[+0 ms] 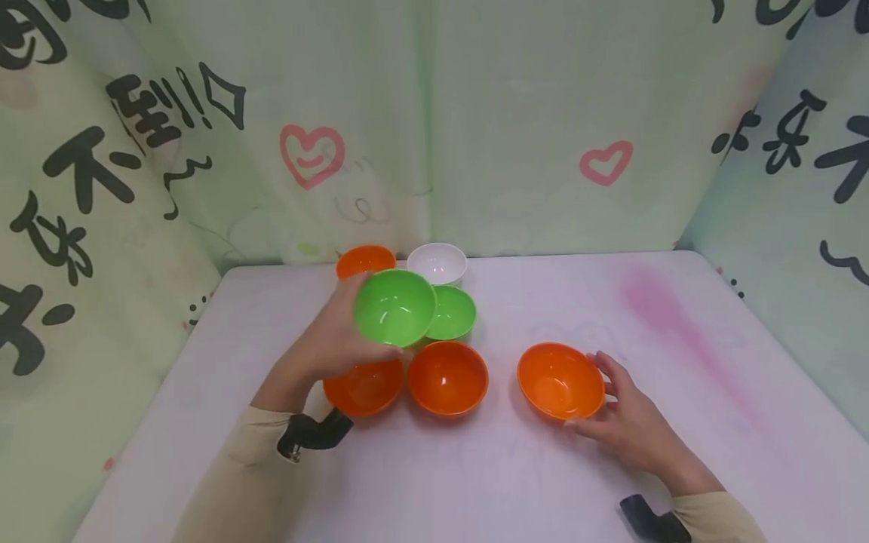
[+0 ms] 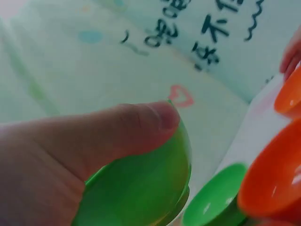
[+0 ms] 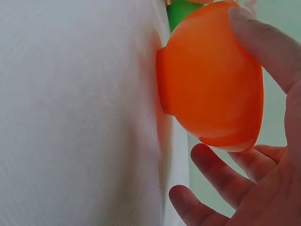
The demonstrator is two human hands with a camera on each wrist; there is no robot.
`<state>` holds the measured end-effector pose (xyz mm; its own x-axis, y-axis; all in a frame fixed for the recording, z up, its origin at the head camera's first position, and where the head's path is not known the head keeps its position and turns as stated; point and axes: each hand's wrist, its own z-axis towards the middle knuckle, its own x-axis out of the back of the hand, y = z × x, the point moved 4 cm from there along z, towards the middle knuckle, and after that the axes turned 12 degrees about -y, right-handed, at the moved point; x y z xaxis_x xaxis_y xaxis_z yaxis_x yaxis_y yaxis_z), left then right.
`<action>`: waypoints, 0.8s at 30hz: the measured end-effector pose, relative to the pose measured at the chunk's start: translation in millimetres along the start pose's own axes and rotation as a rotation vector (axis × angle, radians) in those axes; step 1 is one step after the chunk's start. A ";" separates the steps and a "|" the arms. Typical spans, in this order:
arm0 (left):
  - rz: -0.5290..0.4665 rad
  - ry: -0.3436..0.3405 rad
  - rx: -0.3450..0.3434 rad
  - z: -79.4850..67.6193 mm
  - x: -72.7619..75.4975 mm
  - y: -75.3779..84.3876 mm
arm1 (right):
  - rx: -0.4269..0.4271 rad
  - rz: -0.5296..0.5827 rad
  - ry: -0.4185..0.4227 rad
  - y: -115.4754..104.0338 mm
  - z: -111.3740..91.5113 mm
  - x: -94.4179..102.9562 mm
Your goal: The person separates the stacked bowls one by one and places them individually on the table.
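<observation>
My left hand [image 1: 329, 332] grips a green bowl [image 1: 395, 308] at its left side, thumb near the lower rim. It is held above the other bowls, its inside facing me; in the left wrist view the thumb [image 2: 146, 125] presses along its edge. Farther right, my right hand [image 1: 631, 422] holds an orange bowl [image 1: 560, 381] by its rim, between thumb and fingers. The right wrist view has this orange bowl [image 3: 214, 80] with its foot close to the white tabletop and the lower fingers spread free of it.
Below the held green bowl stand two orange bowls, one partly hidden [image 1: 366, 388] and one in full view [image 1: 448, 377]. Behind are another green bowl [image 1: 455, 313], a white bowl [image 1: 437, 264] and an orange bowl [image 1: 365, 260]. A printed curtain [image 1: 516, 151] surrounds the white table [image 1: 475, 483].
</observation>
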<state>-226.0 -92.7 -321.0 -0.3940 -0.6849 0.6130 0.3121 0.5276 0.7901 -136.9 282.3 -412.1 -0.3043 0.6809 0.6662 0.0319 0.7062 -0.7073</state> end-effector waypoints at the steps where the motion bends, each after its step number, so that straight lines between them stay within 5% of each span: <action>1: -0.012 0.023 0.028 -4.6 6.5 -7.5 | 0.000 0.002 -0.001 -0.3 0.1 0.0; 8: -0.018 0.084 0.187 -35.2 34.1 -46.4 | -0.002 -0.015 -0.013 0.2 2.4 0.8; 24: -0.017 0.149 0.220 -67.8 49.0 -103.1 | -0.007 -0.004 -0.018 -1.5 1.8 1.3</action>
<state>-218.9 -214.7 -372.9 -0.2608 -0.7522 0.6051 0.1043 0.6012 0.7923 -139.0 281.8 -410.6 -0.3211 0.6748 0.6644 0.0376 0.7101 -0.7031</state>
